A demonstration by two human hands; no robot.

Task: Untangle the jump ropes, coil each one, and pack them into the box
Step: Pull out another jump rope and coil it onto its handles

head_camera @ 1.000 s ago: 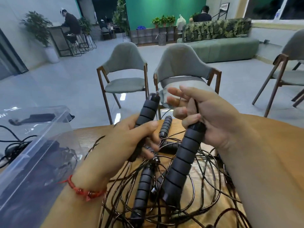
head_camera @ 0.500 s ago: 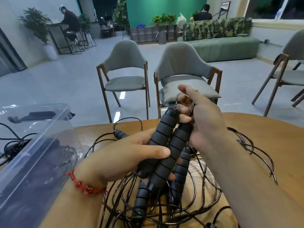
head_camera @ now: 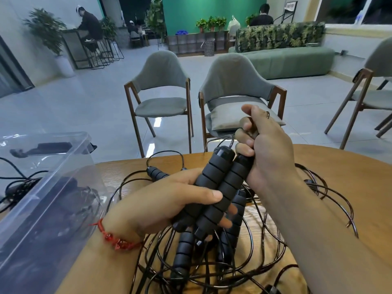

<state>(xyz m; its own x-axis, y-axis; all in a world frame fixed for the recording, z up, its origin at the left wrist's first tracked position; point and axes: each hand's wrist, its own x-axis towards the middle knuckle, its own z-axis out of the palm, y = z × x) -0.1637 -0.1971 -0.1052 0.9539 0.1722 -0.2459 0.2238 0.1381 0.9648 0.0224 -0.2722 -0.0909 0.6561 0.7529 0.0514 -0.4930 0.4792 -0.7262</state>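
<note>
The wooden table (head_camera: 339, 170) carried everything. The clear box (head_camera: 53, 187) stood at its left edge, within reach for packing. The jump ropes (head_camera: 254, 262) lay tangled mid-table. The left hand (head_camera: 165, 200) was wrapped around two handles (head_camera: 218, 187) held side by side, likely pairing one rope's ends. The right hand (head_camera: 267, 149) was curled tight on the cord at their tops.
</note>
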